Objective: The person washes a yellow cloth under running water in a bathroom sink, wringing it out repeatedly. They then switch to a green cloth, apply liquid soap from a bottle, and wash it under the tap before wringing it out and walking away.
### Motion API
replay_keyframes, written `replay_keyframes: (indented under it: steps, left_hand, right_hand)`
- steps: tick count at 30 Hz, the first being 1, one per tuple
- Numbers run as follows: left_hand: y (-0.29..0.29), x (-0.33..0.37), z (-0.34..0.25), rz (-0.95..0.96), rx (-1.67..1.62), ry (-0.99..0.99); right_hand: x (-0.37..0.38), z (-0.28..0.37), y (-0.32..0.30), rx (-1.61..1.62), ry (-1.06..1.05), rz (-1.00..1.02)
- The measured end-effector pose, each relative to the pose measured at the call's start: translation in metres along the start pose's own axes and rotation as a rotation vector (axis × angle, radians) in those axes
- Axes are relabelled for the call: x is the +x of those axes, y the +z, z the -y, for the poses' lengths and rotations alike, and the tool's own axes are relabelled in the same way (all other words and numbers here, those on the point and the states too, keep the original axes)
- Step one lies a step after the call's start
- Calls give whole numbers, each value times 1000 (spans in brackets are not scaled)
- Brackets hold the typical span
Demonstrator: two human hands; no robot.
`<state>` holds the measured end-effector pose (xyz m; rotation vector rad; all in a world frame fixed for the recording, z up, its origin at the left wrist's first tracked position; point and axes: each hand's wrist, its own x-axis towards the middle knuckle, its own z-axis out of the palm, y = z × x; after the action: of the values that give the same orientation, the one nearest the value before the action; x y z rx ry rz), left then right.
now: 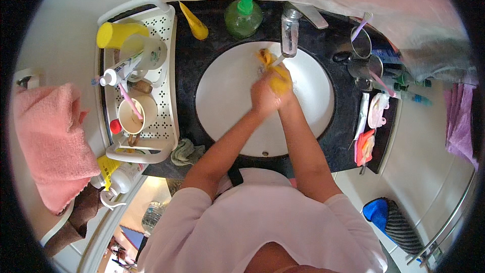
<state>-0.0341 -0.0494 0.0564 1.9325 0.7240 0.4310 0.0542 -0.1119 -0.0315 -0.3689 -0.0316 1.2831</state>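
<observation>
A black stone-look countertop (184, 106) spans the middle of the frame, its front edge meeting the person's shirt at lower centre. Set into it, a white oval porcelain sink (222, 96) fills the centre; its bare curve leaves wide room left of the hands and a narrower band to their right. A white plastic rack with punched holes (170, 65) stands at upper left, a strip of countertop separating its edge from the sink's rim.

The left hand (264, 96) and right hand (285, 96) press together just above the sink's centre, both clenched around a crumpled yellow cloth (279, 81); motion blurs the fingers. Behind the rim at upper centre stands a rounded green pump bottle (243, 19). To its right, a chrome faucet (289, 33) reaches over the rim, closely limiting upward room. The cloth sits just below the spout.
</observation>
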Motion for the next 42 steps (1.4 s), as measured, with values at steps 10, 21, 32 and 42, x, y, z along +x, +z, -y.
replay_keyframes:
  steps: [10,21,32,42]
  left_hand:
    - [21,33,44,-290,-142,154]
    - [29,26,57,-339,-41,122]
    - [-33,37,84,292,-203,-26]
    - [-52,43,5,549,392,-141]
  right_hand:
    - [17,-13,-1,173,-86,205]
    - [11,-11,26,224,-90,-120]
    - [-6,-5,82,-32,-174,-608]
    - [-3,1,49,-185,-231,-736]
